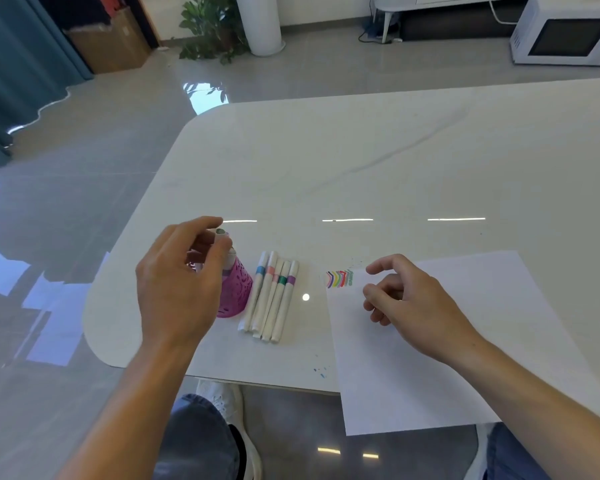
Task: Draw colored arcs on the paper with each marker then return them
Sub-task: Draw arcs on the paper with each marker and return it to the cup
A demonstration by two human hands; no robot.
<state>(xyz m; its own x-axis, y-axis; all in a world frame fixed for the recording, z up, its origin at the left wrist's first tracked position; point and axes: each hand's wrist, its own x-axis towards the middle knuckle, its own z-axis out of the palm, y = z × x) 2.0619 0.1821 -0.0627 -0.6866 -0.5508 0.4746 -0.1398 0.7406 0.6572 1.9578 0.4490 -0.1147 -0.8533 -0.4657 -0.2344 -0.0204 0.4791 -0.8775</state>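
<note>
A white sheet of paper (447, 341) lies at the table's near right, with several short colored arcs (340, 278) in its top left corner. Several white markers (272, 296) with colored bands lie side by side to the paper's left. A pink perforated pen cup (234, 292) stands left of them. My left hand (181, 278) hovers over the cup, fingers pinched on a marker (220, 233) whose top shows above the cup. My right hand (413, 303) rests over the paper, fingers loosely curled and holding nothing.
The white marble table (361, 161) has a rounded left edge; small ink specks (321, 372) mark it near the paper. On the floor beyond stand a potted plant (212, 26), a cardboard box (108, 46) and a white microwave (565, 36).
</note>
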